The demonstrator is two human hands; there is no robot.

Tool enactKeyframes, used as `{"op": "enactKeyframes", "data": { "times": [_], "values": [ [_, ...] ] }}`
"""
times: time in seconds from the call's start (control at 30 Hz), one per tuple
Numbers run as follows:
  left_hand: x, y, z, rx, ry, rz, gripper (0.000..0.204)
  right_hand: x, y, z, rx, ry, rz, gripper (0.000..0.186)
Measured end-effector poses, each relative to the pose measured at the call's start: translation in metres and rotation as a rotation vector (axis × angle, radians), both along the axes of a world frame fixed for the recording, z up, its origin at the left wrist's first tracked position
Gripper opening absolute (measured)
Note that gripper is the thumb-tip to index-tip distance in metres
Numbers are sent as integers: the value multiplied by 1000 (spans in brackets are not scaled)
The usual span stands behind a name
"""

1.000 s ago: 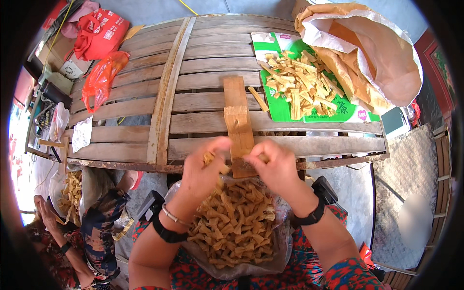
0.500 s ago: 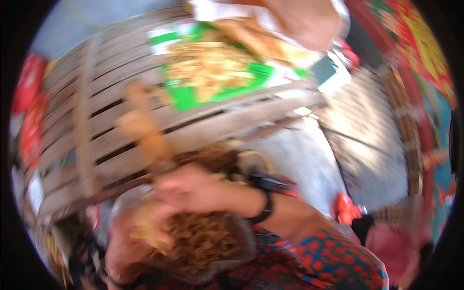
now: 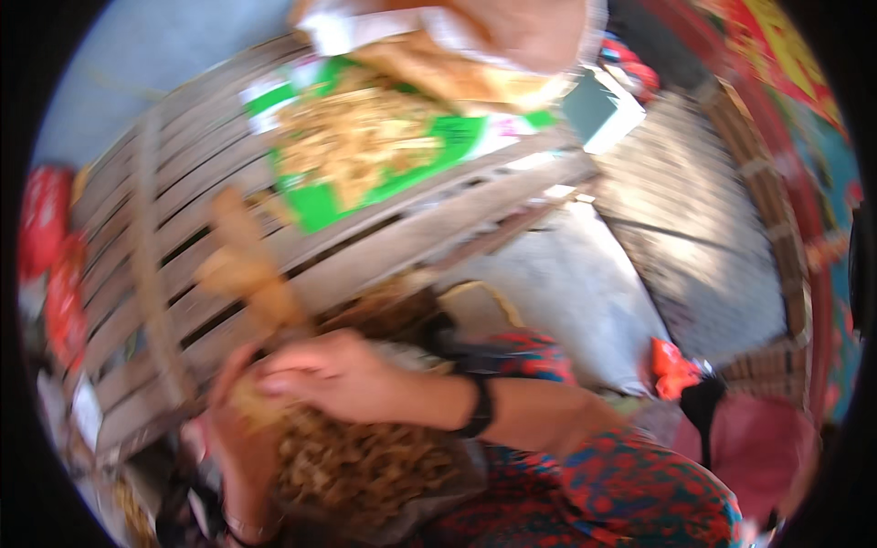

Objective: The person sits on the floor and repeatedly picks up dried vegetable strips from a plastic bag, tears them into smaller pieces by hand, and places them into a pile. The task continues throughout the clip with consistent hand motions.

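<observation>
- Head view, blurred throughout: see the left hand (image 3: 236,434) low and left of centre, upright with fingers raised, curved around a pale yellow bunch (image 3: 256,406).
- See the right hand (image 3: 320,373) coming across from the right, laid over the upper part of that bunch with fingers bent; cannot tell, through the smear, whether gripping it or only touching it.
- Find the bunch between both palms, low over the left side of an opened plastic bag (image 3: 472,470).
- Inside that bag, see a heap of brownish-yellow twisted pieces (image 3: 365,466), just below the right hand and beside patterned clothing (image 3: 534,502) in red, blue and black.
- Note a black wristband (image 3: 480,406) on the right wrist, then a sleeve (image 3: 639,475) of matching pattern farther up the arm.
- Just beyond the fingers, on the slatted table (image 3: 356,265), see a wooden board (image 3: 242,274) with a raised block across it, one end close to the near edge.
- Farther across, find a green-and-white sheet (image 3: 320,208) bearing a loose pile of pale strips (image 3: 361,137), with a brown paper sack (image 3: 457,68), open-mouthed and white inside, right behind it.
- Toward the left end, see two red bags (image 3: 44,219), one nearer than the other.
- Right of the table, low down, see an orange-red bag (image 3: 673,370).
</observation>
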State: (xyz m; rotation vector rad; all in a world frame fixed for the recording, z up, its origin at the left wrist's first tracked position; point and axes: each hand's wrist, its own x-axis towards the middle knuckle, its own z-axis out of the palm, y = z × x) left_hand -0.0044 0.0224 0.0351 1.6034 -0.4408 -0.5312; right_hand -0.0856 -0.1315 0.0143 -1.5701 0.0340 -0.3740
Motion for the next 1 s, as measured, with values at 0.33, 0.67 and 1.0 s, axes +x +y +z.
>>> {"op": "enactKeyframes", "data": {
  "times": [0.33,0.67,1.0],
  "values": [
    [7,4,5,35,-477,-232,9,0,-1,12,-301,420,157,40],
    [26,18,11,8,254,-37,33,-3,-8,14,427,656,286,49],
    [20,8,-4,-254,586,-25,12,2,-26,10,61,562,113,21]
  ]
}}
